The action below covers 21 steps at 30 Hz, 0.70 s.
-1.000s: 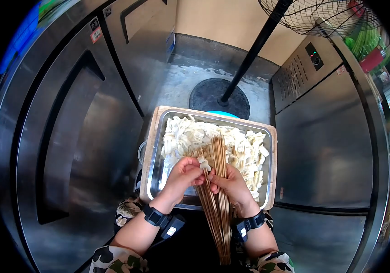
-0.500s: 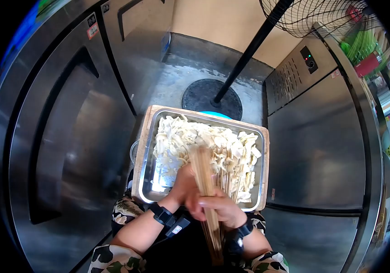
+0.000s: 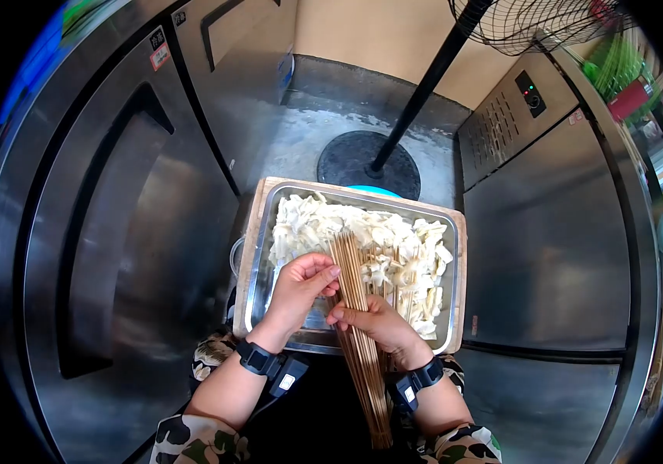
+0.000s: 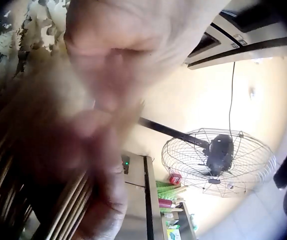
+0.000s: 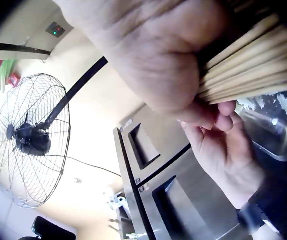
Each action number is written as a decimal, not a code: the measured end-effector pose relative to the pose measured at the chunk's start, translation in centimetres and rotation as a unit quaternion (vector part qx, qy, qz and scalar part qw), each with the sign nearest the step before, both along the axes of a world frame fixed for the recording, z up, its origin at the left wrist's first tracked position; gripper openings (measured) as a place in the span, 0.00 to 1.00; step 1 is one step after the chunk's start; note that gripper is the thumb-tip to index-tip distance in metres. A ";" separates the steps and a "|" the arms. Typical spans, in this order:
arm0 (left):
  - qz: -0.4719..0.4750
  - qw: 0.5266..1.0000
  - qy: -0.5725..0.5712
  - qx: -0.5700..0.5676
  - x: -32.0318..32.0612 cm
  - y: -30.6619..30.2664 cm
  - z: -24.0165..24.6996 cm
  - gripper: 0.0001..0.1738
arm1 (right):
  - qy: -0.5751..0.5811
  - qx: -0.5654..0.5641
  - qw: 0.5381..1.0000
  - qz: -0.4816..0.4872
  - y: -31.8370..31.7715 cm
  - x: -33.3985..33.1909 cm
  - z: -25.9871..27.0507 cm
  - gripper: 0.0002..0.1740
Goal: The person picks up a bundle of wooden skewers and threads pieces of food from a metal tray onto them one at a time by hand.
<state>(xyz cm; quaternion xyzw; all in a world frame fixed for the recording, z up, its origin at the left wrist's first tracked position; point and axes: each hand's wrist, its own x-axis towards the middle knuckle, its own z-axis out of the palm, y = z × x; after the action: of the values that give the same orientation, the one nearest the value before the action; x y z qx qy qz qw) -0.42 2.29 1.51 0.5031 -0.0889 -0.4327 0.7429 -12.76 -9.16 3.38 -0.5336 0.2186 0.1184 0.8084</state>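
Note:
A thick bundle of bamboo skewers (image 3: pixel 357 329) slants up from my lap over the tray. My right hand (image 3: pixel 384 326) grips it around the middle, thumb across the front. At the bundle's left edge, my left hand (image 3: pixel 298 290) pinches the skewers with curled fingers, thumb tip against the upper part. In the right wrist view the left hand (image 5: pixel 228 150) sits just below the right hand's fingertips; in the left wrist view the fingers are blurred. Beneath lie white sliced food pieces (image 3: pixel 300 224) in a metal tray (image 3: pixel 453 309), some with skewers among them on the right.
The tray rests on a wooden board (image 3: pixel 461 271) at my knees. Steel cabinets (image 3: pixel 130 255) stand close on the left, with another steel cabinet (image 3: pixel 548 224) on the right. Beyond the tray is the round base (image 3: pixel 347 158) of a standing fan (image 5: pixel 31 140).
A white slice pinched in my left hand a second ago no longer shows there. The skewer bundle swung upright in a blur, then tilted back left over the tray with the left hand beside it.

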 end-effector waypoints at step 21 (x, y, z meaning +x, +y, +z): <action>0.019 1.000 0.002 -0.004 0.5 1.1 -0.1 0.05 | 0.002 0.040 0.992 -0.118 0.1 -0.2 -0.8 0.07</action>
<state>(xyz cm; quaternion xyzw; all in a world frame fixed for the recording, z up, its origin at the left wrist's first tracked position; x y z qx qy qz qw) 0.12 3.42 1.36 0.5009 -0.0793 -0.4191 0.7531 -13.00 -9.09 2.56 -0.4706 0.2768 0.0317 0.8372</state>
